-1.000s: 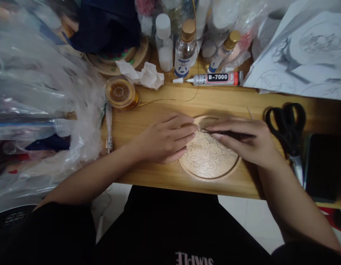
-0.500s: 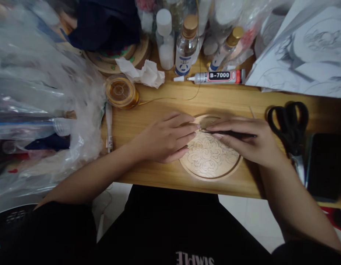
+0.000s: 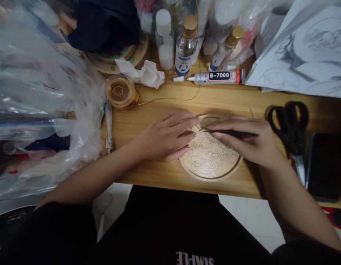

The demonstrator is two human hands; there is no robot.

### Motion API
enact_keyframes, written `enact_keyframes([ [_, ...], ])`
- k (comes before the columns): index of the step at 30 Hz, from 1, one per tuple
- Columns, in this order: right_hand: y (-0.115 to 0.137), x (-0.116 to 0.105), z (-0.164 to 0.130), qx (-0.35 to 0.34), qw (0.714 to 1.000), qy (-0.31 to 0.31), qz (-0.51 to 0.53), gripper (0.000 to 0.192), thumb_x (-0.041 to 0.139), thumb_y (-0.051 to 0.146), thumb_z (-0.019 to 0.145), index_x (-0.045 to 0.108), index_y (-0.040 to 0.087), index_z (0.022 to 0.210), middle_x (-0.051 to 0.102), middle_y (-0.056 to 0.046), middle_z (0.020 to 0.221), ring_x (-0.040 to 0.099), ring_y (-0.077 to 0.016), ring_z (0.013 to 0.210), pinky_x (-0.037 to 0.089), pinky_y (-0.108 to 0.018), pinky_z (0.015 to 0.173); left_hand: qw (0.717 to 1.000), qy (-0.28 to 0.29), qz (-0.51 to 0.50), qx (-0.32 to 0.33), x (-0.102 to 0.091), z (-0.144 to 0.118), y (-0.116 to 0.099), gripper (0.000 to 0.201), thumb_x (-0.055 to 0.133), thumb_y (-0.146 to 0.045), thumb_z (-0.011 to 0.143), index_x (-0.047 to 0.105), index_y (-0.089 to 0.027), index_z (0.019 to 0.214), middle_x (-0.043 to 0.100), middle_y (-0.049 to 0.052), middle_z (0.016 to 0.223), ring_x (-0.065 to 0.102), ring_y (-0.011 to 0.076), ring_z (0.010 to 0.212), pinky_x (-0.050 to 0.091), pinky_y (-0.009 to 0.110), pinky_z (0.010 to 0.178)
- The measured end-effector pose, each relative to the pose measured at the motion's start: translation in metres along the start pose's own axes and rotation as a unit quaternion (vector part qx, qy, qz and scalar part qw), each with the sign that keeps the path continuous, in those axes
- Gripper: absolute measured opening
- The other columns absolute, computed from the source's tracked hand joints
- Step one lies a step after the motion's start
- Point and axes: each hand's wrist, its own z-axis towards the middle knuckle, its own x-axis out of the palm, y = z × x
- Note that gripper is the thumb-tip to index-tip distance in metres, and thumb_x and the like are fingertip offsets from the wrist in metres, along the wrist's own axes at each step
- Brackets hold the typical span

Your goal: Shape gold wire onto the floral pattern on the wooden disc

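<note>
My left hand [image 3: 166, 138] has barely shifted, fingers flat on the wooden disc [image 3: 210, 158]; right hand [image 3: 242, 141] pinches dark tweezers [image 3: 231, 133]. Table's [image 3: 165, 176] near edge lies just below.

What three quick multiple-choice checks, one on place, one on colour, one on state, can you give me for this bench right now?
1. Where do the scissors lie?
A. Right of the wooden disc
B. Left of the wire spool
C. On the papers

2. What colour is the cap of the clear bottle behind the glue tube?
A. Red
B. Gold
C. Black

3. What is the right hand doing?
A. Resting flat and empty
B. Pinching a thin dark tool over the disc
C. Lifting the scissors

Answers: 1 A, they lie at the disc's right on the table; 2 B, the cap is gold; 3 B, the tool's tip sits on the carved disc near the left hand.
</note>
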Motion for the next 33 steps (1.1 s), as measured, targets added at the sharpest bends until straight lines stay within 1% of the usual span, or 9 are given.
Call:
enact_keyframes([
  [6,0.0019,-0.0007,0.0011,0.003,1.000,0.003,-0.002,0.020,0.067,0.021,0.084,0.074,0.027,0.101,0.076,-0.001,0.098,0.072,-0.0151,0.084,0.057,-0.025,0.066,1.000,-0.003,0.011,-0.001,-0.0003,-0.0005,0.0002,0.022,0.055,-0.029,0.091,0.064,-0.014,0.103,0.063,0.013,0.127,0.058,0.0283,0.119,0.050,0.043,0.099],
  [12,0.0009,0.0001,0.0010,0.006,1.000,0.005,-0.010,0.018,0.067,0.023,0.084,0.074,0.026,0.101,0.076,-0.001,0.099,0.072,-0.0158,0.089,0.058,-0.026,0.070,1.000,0.001,0.005,0.001,0.0000,-0.0002,0.0000,0.023,0.053,-0.028,0.092,0.065,-0.013,0.103,0.064,0.013,0.124,0.058,0.0285,0.118,0.051,0.043,0.099],
  [16,-0.0001,0.0011,0.0005,0.001,1.000,0.004,-0.005,0.021,0.067,0.020,0.084,0.073,0.026,0.103,0.075,-0.001,0.101,0.071,-0.0157,0.091,0.058,-0.025,0.072,0.999,0.025,-0.016,-0.023,-0.0003,-0.0001,-0.0003,0.023,0.049,-0.030,0.094,0.064,-0.016,0.104,0.063,0.010,0.125,0.056,0.0272,0.120,0.050,0.044,0.101],
  [19,-0.0001,0.0015,0.0007,-0.004,1.000,0.003,-0.002,0.023,0.068,0.018,0.083,0.073,0.026,0.104,0.075,-0.001,0.101,0.071,-0.0150,0.091,0.057,-0.024,0.073,0.998,0.039,-0.046,-0.033,-0.0004,0.0004,0.0000,0.022,0.049,-0.030,0.093,0.064,-0.018,0.104,0.064,0.008,0.125,0.055,0.0272,0.122,0.049,0.045,0.103],
  [21,0.0002,0.0014,0.0008,-0.005,1.000,0.003,-0.003,0.024,0.068,0.017,0.083,0.073,0.026,0.104,0.075,0.000,0.101,0.071,-0.0143,0.089,0.057,-0.024,0.074,0.998,0.035,-0.043,-0.022,-0.0001,0.0006,0.0004,0.022,0.050,-0.029,0.093,0.064,-0.018,0.105,0.065,0.007,0.124,0.056,0.0269,0.122,0.049,0.045,0.102],
  [26,-0.0003,0.0012,-0.0001,-0.006,1.000,0.000,-0.006,0.025,0.069,0.017,0.082,0.073,0.026,0.105,0.075,-0.001,0.101,0.071,-0.0145,0.089,0.056,-0.024,0.073,1.000,-0.007,-0.007,0.020,0.0010,0.0007,0.0011,0.023,0.055,-0.027,0.091,0.065,-0.012,0.106,0.068,0.010,0.118,0.060,0.0275,0.115,0.051,0.042,0.098],
  [30,0.0000,0.0009,-0.0004,-0.004,1.000,0.002,-0.005,0.025,0.069,0.016,0.082,0.073,0.026,0.105,0.075,-0.001,0.101,0.071,-0.0138,0.088,0.056,-0.023,0.072,1.000,-0.015,-0.002,0.027,0.0009,0.0008,0.0010,0.025,0.055,-0.026,0.092,0.065,-0.008,0.106,0.069,0.010,0.117,0.061,0.0280,0.113,0.051,0.042,0.097],
  [33,0.0008,0.0008,-0.0001,-0.004,1.000,0.002,-0.006,0.024,0.068,0.016,0.082,0.074,0.024,0.104,0.075,-0.002,0.101,0.071,-0.0138,0.088,0.055,-0.022,0.070,1.000,-0.006,0.004,0.026,0.0008,0.0010,0.0006,0.026,0.052,-0.028,0.094,0.065,-0.009,0.106,0.069,0.008,0.118,0.060,0.0264,0.114,0.051,0.040,0.098],
])
